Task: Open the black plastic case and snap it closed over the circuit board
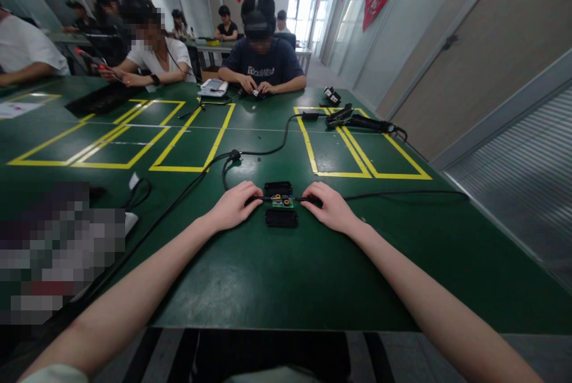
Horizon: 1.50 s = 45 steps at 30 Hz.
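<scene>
A small green circuit board [283,200] with copper-coloured coils lies in front of me, a black cable running out of each end. My left hand [239,204] is closed on the cable at the board's left end. On the other side my right hand [328,206] pinches the cable [397,194] that leads off to the right. Two black plastic housing halves lie on the table: the far half [277,187] just behind the board, the near half [281,218] just in front of it. Both sit between my hands, untouched.
Yellow tape rectangles [192,167] mark the green table [223,287]. A black cable with a plug [235,155] crosses it on the left. Black equipment [361,123] lies at the back right. Opposite, a person [263,64] handles small parts; another person [156,61] sits further left.
</scene>
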### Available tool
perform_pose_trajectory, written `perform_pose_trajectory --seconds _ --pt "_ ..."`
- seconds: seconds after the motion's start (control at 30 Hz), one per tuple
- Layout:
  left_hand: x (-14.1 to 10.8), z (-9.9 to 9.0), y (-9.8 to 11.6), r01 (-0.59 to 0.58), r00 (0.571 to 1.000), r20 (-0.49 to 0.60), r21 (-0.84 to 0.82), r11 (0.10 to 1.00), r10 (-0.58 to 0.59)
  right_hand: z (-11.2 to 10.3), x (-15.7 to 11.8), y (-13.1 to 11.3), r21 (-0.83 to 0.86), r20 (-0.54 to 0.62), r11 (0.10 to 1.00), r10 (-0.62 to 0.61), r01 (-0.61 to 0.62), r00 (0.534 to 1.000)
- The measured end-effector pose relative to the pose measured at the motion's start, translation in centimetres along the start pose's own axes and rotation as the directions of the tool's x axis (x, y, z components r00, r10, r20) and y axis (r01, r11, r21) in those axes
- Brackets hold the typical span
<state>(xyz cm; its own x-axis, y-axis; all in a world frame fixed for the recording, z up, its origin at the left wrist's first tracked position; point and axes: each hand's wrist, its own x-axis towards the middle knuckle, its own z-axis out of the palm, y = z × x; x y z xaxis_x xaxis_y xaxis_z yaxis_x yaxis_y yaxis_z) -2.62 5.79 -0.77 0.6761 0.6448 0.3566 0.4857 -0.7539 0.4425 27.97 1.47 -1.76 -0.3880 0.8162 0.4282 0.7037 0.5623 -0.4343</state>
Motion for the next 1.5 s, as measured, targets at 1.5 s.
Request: perform_pose_trajectory --seconds 1.5 --pt "0.1 -1.1 1.2 -0.084 0.981 0.185 0.145 0.986 0.057 -1.3 -0.2 -1.3 0.012 0.174 1.000 -0.025 0.023 0.984"
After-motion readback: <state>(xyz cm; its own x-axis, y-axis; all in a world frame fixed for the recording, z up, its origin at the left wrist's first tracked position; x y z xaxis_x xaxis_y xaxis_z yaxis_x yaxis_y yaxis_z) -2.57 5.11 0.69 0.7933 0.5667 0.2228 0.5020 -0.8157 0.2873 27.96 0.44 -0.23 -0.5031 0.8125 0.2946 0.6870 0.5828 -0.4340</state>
